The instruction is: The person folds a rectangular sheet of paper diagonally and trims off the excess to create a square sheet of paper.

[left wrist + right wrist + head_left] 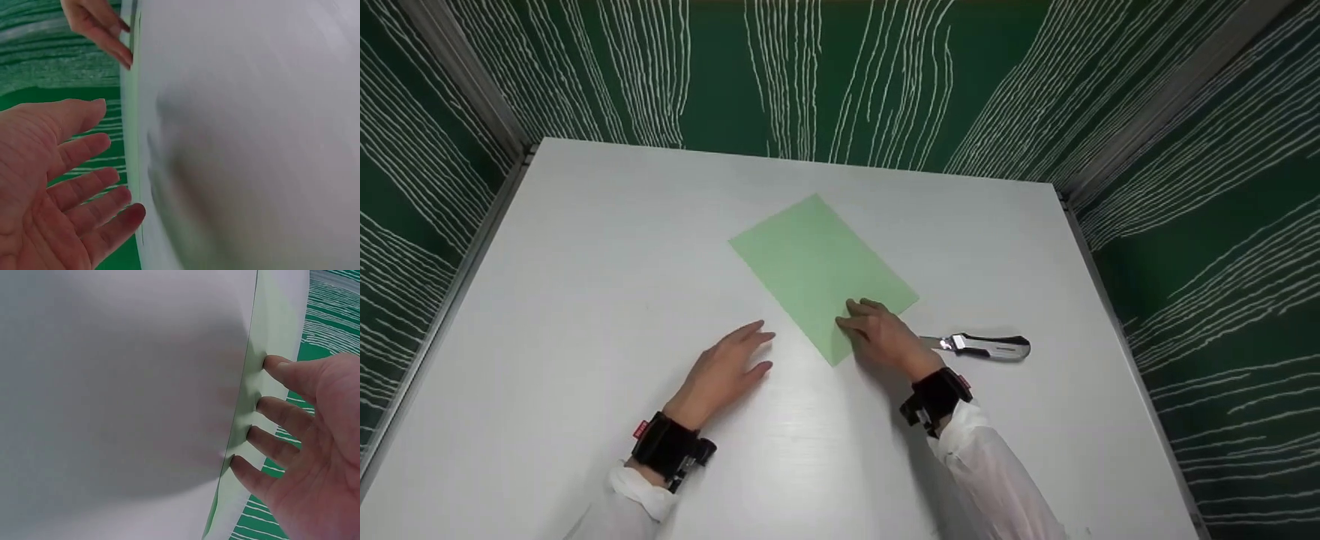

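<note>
A green sheet of paper [814, 262] lies slanted on the white table. My right hand [885, 341] rests its fingertips on the sheet near its lower edge; in the right wrist view the spread fingers [275, 447] touch the paper [270, 320]. My left hand [724, 375] is held to the left of the sheet, apart from it, fingers spread and nothing in them. In the left wrist view its palm [62, 191] and loosely extended fingers show. Just right of my right hand lies a utility knife [990, 346] with its blade out, pointing left toward that hand.
The white table [585, 262] has a metal frame [450, 67] along its left side. Green curtains with white wavy lines [787, 82] hang behind the table and at both sides. Black camera straps [667, 446] sit on both wrists, over white sleeves.
</note>
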